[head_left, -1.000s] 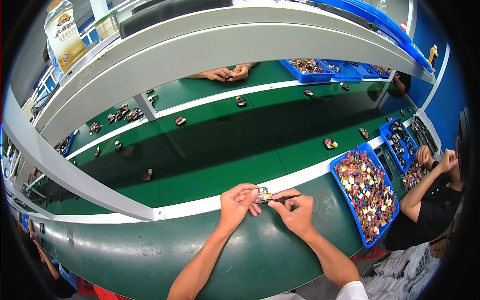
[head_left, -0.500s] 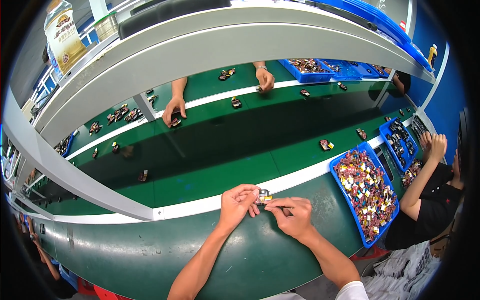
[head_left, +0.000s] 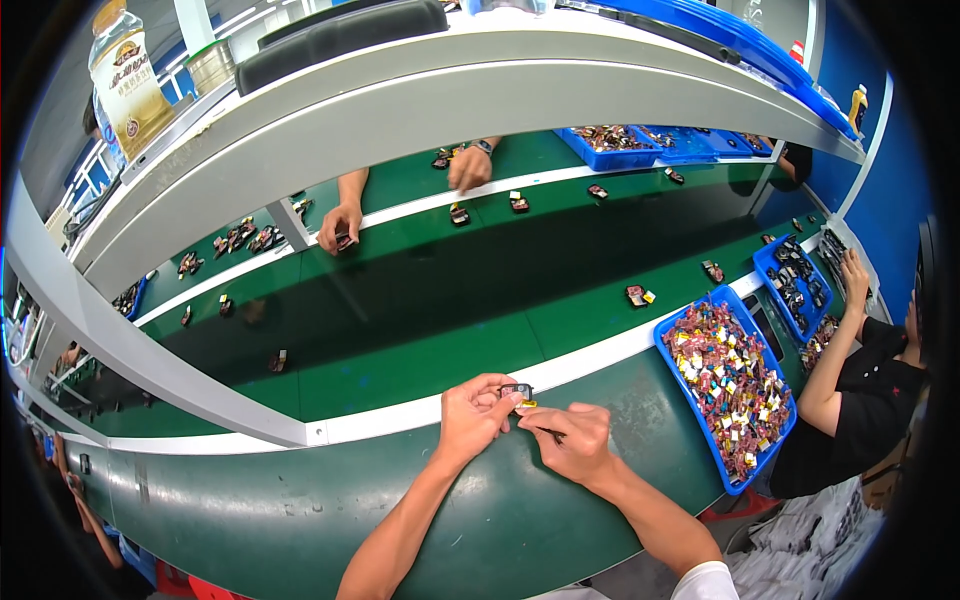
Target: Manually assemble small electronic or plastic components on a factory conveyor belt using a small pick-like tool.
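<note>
A small black plastic housing with a yellow-and-white piece on it is pinched between the thumb and fingers of my left hand, above the near edge of the green bench. My right hand is closed around a thin dark tool, possibly tweezers; its tip is largely hidden by the fingers. Those fingertips are close against the lower side of the housing. What exactly the tip touches is too small to make out.
A blue tray full of small pink, yellow and white parts stands to my right. Beyond it is another blue tray of black housings, beside a co-worker. A green conveyor belt carries scattered housings. A white shelf beam crosses overhead.
My right hand has shifted slightly left and down beside the housing. Across the belt, a person's hand has moved left, leaving a housing behind. Belt pieces appear slightly further left.
</note>
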`<state>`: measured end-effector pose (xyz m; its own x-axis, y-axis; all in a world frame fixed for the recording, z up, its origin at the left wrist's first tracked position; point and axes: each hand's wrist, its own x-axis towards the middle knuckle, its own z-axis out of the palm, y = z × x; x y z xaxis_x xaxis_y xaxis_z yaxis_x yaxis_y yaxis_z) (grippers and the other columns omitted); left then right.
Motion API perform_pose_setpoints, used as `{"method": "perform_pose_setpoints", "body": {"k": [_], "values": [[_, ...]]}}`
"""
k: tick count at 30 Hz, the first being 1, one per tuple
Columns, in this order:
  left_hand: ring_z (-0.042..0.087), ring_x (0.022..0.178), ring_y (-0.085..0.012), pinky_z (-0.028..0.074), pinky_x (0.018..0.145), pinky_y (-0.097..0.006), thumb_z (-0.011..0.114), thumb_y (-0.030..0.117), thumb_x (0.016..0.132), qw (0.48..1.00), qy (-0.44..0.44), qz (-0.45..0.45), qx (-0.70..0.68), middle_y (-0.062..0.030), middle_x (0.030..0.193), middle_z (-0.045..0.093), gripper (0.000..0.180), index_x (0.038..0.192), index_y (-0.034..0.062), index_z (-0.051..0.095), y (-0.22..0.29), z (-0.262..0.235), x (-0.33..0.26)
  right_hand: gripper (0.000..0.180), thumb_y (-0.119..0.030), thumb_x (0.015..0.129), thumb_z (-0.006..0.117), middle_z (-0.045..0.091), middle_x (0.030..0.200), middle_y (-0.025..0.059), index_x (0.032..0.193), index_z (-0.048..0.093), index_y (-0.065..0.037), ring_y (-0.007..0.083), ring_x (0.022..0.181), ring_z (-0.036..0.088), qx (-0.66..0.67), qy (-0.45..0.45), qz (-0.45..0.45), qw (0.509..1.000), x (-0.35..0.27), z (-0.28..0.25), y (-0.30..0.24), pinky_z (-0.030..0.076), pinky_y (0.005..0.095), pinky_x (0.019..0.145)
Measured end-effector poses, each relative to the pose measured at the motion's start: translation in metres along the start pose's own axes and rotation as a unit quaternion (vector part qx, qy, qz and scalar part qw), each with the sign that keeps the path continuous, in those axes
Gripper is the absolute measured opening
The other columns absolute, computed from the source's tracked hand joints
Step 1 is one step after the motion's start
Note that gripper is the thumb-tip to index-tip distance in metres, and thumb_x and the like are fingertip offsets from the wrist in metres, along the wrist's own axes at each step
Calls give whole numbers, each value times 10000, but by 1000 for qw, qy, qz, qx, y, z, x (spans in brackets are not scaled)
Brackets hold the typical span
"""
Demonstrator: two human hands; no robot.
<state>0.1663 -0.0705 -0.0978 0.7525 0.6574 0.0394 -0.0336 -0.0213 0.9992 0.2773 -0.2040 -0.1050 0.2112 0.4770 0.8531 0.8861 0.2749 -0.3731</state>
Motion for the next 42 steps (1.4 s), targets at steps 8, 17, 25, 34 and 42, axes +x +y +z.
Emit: {"method": "perform_pose_setpoints", "body": {"k": [8, 17, 25, 34, 42], "values": [[561, 521, -64, 445, 473, -226, 717, 32, 892, 998, 23, 22, 48, -42, 723, 689, 142, 1009, -43, 690, 2, 3, -2, 220, 64, 675, 773, 773, 848, -2, 814, 746, -104, 100, 511, 619, -15, -1, -18, 1000, -4, 1, 0, 337, 249, 448], [608, 635, -74, 471, 536, -221, 671, -2, 925, 998, -42, 45, 12, -48, 825, 701, 259, 1180, -36, 645, 3, -3, -3, 149, 28, 718, 800, 761, 773, 15, 794, 731, -79, 84, 402, 471, 23, 61, 45, 997, 2, -1, 1, 319, 252, 441], [621, 650, -82, 477, 527, -205, 658, -12, 927, 996, -44, 66, 33, -58, 878, 697, 291, 1217, -28, 639, 2, -2, -2, 135, -7, 722, 823, 764, 780, 18, 797, 731, -71, 75, 384, 384, 33, 57, 62, 996, 4, -4, 1, 318, 247, 439], [645, 699, -70, 457, 482, -186, 679, 20, 919, 996, -76, 55, 8, -50, 986, 691, 357, 1272, 18, 624, -4, -8, -1, 134, -17, 710, 832, 760, 773, 20, 797, 747, -73, 85, 400, 398, 39, 63, 99, 992, 3, -5, 1, 345, 250, 440], [645, 673, -70, 449, 466, -189, 700, 39, 914, 996, -61, 69, 20, -37, 872, 692, 344, 1251, 10, 639, -4, -7, -1, 137, -19, 741, 817, 737, 729, -12, 829, 740, -90, 102, 397, 468, 30, 45, 87, 995, 0, -5, 3, 374, 257, 449]]}}
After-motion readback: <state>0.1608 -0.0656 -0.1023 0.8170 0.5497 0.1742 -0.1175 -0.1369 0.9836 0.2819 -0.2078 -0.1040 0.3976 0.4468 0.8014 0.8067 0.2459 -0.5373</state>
